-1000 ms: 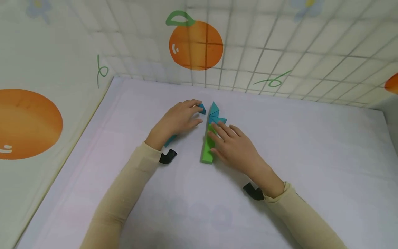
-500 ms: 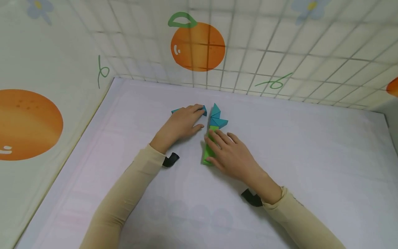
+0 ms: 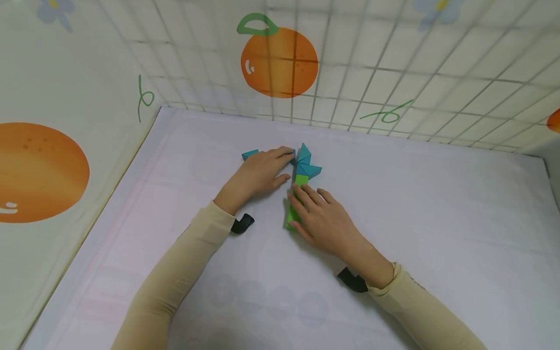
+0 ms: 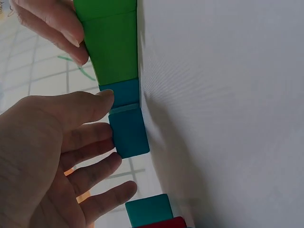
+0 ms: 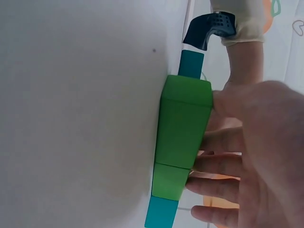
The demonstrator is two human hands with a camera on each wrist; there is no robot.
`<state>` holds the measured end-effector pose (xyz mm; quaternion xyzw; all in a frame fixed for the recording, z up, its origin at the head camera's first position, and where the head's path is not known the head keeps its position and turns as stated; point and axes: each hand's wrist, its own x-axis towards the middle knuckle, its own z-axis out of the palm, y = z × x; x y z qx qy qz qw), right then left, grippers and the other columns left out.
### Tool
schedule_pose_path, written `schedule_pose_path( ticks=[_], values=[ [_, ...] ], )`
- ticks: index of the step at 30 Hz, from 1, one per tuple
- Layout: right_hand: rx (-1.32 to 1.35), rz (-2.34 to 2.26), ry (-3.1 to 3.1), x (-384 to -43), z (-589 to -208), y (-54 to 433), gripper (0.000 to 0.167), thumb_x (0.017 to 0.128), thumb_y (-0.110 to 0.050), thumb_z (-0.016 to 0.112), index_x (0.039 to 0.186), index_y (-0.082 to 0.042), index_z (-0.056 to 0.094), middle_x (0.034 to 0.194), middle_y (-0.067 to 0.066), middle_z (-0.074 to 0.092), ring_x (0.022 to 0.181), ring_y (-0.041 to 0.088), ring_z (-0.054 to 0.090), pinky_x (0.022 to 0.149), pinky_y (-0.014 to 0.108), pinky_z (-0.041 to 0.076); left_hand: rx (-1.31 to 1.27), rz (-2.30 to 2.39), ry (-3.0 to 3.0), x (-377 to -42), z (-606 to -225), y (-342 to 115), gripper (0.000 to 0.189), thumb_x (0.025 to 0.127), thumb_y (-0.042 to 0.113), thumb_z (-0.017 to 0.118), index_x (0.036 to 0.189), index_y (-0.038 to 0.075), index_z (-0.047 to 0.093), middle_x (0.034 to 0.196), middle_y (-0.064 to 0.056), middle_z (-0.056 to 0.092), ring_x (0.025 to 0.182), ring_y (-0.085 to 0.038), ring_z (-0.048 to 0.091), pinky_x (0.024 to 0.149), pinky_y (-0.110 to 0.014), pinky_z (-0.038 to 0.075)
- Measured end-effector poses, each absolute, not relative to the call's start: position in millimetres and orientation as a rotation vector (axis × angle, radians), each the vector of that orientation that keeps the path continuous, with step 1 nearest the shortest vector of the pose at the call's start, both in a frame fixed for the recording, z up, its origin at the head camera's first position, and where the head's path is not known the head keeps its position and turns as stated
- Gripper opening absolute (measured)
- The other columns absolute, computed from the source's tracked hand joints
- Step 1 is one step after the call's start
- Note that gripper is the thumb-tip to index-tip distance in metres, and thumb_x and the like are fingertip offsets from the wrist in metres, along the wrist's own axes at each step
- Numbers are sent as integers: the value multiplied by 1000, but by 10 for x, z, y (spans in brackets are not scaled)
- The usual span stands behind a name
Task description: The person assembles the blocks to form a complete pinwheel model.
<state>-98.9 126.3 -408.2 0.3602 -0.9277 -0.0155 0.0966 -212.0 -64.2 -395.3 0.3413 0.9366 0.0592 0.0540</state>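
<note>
The green blocks (image 3: 301,180) made a line on the white table (image 3: 428,218), end to end, and the right hand (image 3: 328,221) lay over part of them. Its fingers were a little spread and almost straight, touching the green, with the thumb near the end closest to the person. At the far end of the green sat the blue wedges (image 3: 304,154), packed together, with one point aimed away from the person and one aimed right. Just to their left was a single blue block (image 4: 130,135), touched by the fingertips of the left hand (image 3: 260,170). I could not tell if that block touched the wedges. The left fingers were spread and not curled tight, and the thumb stood apart from them. Another blue block (image 3: 251,154) poked out past the left side of that hand. In the left wrist view, a bit of red (image 4: 164,223) showed at the bottom edge. Both arms had cream sleeves (image 3: 192,257), and a black piece (image 3: 243,224) stuck out by each cuff. Behind the table rose a white wall (image 3: 350,63) with gray lines and a big orange (image 3: 280,63) drawn on it.
</note>
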Motion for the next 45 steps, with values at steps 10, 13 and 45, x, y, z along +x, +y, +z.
schedule_pose_path(
  ticks=[10, 13, 45],
  values=[
    [1065, -49, -2733, -988, -4089, 1257, 56, 98, -42, 54, 140, -5, 52, 148, 13, 48, 135, 30, 48, 105, 46, 45, 1069, 202, 2830, -2138, -3963, -626, 57, 98, 33, 58, 148, 9, 43, 156, -5, 37, 142, -25, 39, 113, -45, 38],
    [1073, -50, -2726, -992, -4083, 1258, 55, 98, -42, 55, 140, -5, 53, 147, 14, 49, 135, 31, 48, 105, 46, 45, 1079, 205, 2836, -2151, -3963, -635, 56, 99, 33, 57, 147, 9, 44, 154, -6, 39, 141, -26, 39, 114, -45, 36],
    [1014, 25, -2837, -1008, -4042, 1305, 63, 96, -48, 56, 141, -3, 51, 150, 17, 45, 136, 31, 47, 103, 44, 46, 1047, 322, 2785, -2149, -3983, -635, 53, 101, 27, 53, 149, 8, 40, 157, -4, 36, 143, -21, 38, 115, -37, 37]
  ],
)
